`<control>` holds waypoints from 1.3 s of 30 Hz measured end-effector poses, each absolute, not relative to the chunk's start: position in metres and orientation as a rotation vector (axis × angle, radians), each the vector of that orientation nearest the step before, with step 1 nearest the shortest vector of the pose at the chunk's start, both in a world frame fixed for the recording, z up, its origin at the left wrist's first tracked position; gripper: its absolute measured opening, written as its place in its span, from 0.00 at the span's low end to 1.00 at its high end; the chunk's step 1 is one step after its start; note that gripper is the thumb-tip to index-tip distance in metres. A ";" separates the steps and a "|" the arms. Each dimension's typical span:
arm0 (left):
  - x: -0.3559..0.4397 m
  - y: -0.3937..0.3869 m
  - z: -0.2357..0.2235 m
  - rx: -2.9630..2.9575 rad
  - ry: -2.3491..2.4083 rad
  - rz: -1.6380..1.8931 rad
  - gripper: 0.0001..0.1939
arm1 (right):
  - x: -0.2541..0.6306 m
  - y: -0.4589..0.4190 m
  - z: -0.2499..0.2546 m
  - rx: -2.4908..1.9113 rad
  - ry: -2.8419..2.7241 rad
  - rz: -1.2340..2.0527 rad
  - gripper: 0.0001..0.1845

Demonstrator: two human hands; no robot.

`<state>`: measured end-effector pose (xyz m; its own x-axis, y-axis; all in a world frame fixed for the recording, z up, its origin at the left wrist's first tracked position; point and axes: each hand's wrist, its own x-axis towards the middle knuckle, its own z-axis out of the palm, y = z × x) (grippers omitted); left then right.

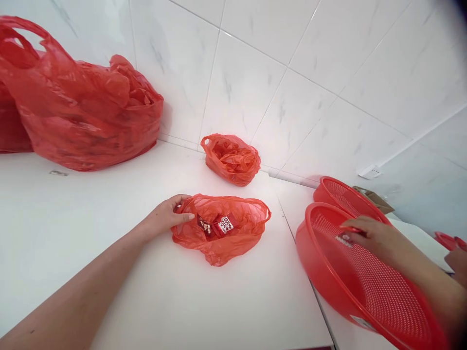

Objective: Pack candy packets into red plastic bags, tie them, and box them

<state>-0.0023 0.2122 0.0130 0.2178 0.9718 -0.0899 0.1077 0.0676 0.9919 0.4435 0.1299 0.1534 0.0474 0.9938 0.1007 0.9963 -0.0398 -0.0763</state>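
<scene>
My left hand pinches the left rim of a thin red plastic bag, which lies spread wide on the white table. Inside that bag rest small dark-red packets with white print. Over on the right, my right hand is closed on a small red packet with white markings. It is above the mesh inside of a large red plastic basket, whose contents I cannot make out beyond the bare mesh.
A smaller red bag stands by the tiled wall, and a big full red bag at the left. Behind the near basket is a second red basket, with a cardboard box beyond. Another person's hand shows at the right edge.
</scene>
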 end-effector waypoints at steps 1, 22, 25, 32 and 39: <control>-0.002 0.212 0.014 1.318 1.143 0.936 0.34 | 0.447 0.137 0.164 -2.175 -2.117 -0.019 0.09; -0.007 0.210 0.006 1.358 1.082 0.931 0.33 | 0.235 0.198 0.061 -1.406 -2.491 0.252 0.30; -0.008 0.211 0.008 1.362 1.049 0.909 0.35 | 0.248 0.196 0.059 -1.432 -2.278 0.102 0.25; -0.030 0.204 0.034 1.442 1.197 0.567 0.50 | 0.306 0.200 0.034 -1.661 -1.720 -0.017 0.34; -0.021 0.209 0.064 1.383 1.051 0.604 0.44 | 0.328 0.210 0.020 -1.723 -1.297 0.812 0.21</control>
